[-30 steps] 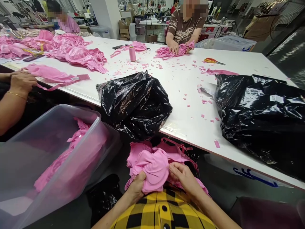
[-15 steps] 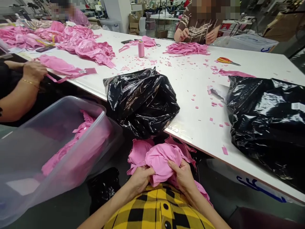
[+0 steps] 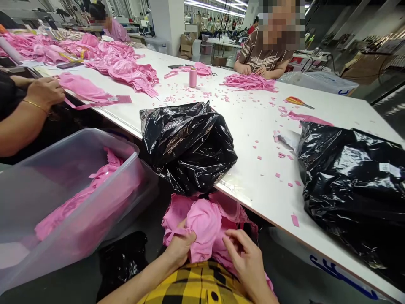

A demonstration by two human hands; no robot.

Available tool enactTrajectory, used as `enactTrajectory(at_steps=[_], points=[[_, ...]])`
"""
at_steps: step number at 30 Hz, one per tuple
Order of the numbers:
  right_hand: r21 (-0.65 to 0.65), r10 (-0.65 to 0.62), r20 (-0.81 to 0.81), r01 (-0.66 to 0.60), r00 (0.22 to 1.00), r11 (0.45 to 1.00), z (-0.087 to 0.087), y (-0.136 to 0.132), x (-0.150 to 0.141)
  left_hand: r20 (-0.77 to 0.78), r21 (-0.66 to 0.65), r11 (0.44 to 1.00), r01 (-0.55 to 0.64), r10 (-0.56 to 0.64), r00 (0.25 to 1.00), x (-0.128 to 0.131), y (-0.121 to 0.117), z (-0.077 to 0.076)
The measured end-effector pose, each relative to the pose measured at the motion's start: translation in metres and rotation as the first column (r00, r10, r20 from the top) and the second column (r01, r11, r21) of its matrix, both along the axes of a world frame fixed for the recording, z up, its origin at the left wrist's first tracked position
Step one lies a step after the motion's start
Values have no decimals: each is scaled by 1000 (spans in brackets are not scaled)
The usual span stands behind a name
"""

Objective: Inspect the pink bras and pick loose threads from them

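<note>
A pink bra [image 3: 204, 226] lies over my lap, its rounded cup facing up. My left hand [image 3: 181, 249] grips the cup's left edge between thumb and fingers. Just right of the cup is my right hand [image 3: 243, 257], its thumb and curled fingers apart, with nothing visible between them. More pink bra pieces [image 3: 177, 207] are bunched behind and under the held cup, partly beneath the table edge. A black plastic bag [image 3: 190, 147] sits at the table edge straight ahead of my hands.
A clear plastic bin [image 3: 91, 211] with pink garments stands at my left, beside a co-worker's hand [image 3: 46, 90]. The white table [image 3: 253, 194] bears a second black bag [image 3: 351, 185], orange-handled scissors [image 3: 299, 101], a pink thread cone [image 3: 193, 77] and scattered pink scraps. Another person sits across.
My right hand has let go of the bra cup and drawn slightly away to the right. My left hand keeps its hold. The view has tilted up; the person across has lowered their hands.
</note>
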State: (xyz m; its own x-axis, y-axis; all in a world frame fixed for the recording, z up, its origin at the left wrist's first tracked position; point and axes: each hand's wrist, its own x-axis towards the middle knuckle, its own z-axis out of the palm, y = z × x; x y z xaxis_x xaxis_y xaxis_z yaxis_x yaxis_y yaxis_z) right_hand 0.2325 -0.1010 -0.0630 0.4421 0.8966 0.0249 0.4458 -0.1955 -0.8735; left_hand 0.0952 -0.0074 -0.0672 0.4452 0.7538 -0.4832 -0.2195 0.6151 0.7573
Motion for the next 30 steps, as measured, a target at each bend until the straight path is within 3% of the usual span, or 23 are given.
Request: enactTrajectory(at_steps=[4, 8, 12, 16, 19, 22, 27, 30], points=[[51, 228, 185, -241, 956, 969, 15, 16, -16, -37, 36, 999, -28, 29, 999, 2, -4, -5], [-16, 251, 166, -252, 954, 968, 7, 29, -28, -38, 113, 991, -67, 71, 997, 2, -6, -11], [-82, 242, 58, -238, 968, 968, -5, 31, -35, -56, 138, 985, -103, 112, 992, 2, -4, -15], [-63, 178, -122, -186, 976, 980, -10, 32, -38, -114, 166, 980, -112, 132, 985, -1, -4, -14], [-55, 117, -267, -137, 957, 989, -7, 33, -35, -31, 98, 995, -4, 7, 1000, -8, -5, -10], [-63, 87, -313, -112, 946, 992, -1, 32, -30, 70, 84, 990, 117, -123, 990, -16, -4, -5], [66, 180, -73, -175, 981, 982, 4, 30, -30, -135, 234, 961, 150, -121, 983, -15, 0, -1], [177, 287, 91, -299, 954, 938, 4, 28, -34, -203, 335, 934, 127, -60, 977, -9, 2, -1]])
